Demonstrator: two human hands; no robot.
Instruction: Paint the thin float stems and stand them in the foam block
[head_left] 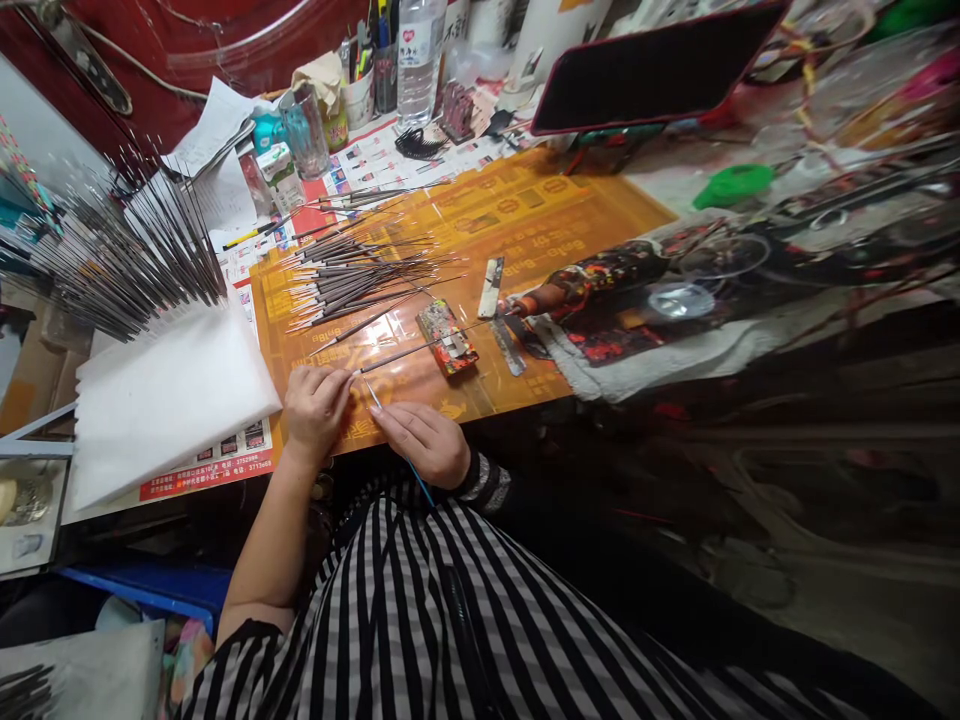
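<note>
My left hand [319, 400] is closed in a pinch on the near end of a thin grey stick [394, 357]. The stick runs to the right, tapering into a fine wire that passes over a small paint-marked block [448, 340]. Close beside it, my right hand [427, 440] is closed around a slim blue-handled tool [421, 482]. That tool's pale narrow tip points up towards the stick's near end; its exact kind is too small to tell. Another loose stick [360, 330] lies just beyond, near a spread pile of similar grey sticks [352, 275] with pale ends.
At left, a white foam block [172, 400] lies before many upright grey sticks [142, 255]. A paint-stained handle [592, 280] rests by a white cloth [622, 365] on the right. A bottle [416, 65], glass [306, 135] and dark-screened device [652, 70] stand behind.
</note>
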